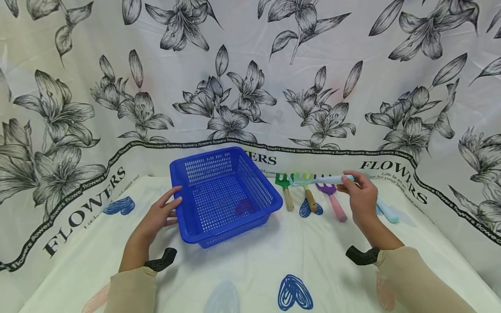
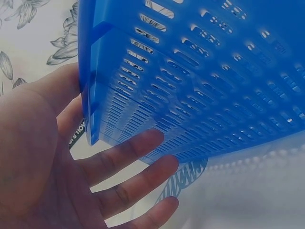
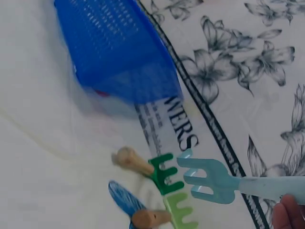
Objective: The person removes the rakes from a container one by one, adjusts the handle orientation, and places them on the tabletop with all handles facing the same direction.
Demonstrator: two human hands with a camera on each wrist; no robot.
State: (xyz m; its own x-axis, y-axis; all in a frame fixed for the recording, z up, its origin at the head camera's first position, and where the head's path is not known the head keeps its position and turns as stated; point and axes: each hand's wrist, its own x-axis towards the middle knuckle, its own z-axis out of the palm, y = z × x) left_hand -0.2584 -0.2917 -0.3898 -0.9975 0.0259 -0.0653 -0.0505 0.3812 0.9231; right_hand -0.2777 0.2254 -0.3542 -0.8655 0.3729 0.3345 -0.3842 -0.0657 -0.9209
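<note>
My left hand (image 1: pixel 158 213) grips the left rim of a blue plastic basket (image 1: pixel 192 238), with some fingers over the rim and others spread along the outside of its slotted wall. Between the fingers and thumb of my right hand (image 1: pixel 362 195) is the handle of a light blue hand fork (image 3: pixel 217 181), held up with its tines pointing left. Under it lie a dark green fork (image 3: pixel 164 174) and a light green fork (image 3: pixel 180 210), both with wooden handles. A purple fork (image 1: pixel 328 188) with a pink handle is beside them. The light blue handle (image 1: pixel 387 211) of another tool shows right of my right hand, its head hidden.
White cloth (image 1: pixel 242 278) with printed hearts covers the table. Behind it hangs a flower-printed curtain (image 1: pixel 274 108), with a black lettered band near the table's back edge. The basket stands left of the row of forks.
</note>
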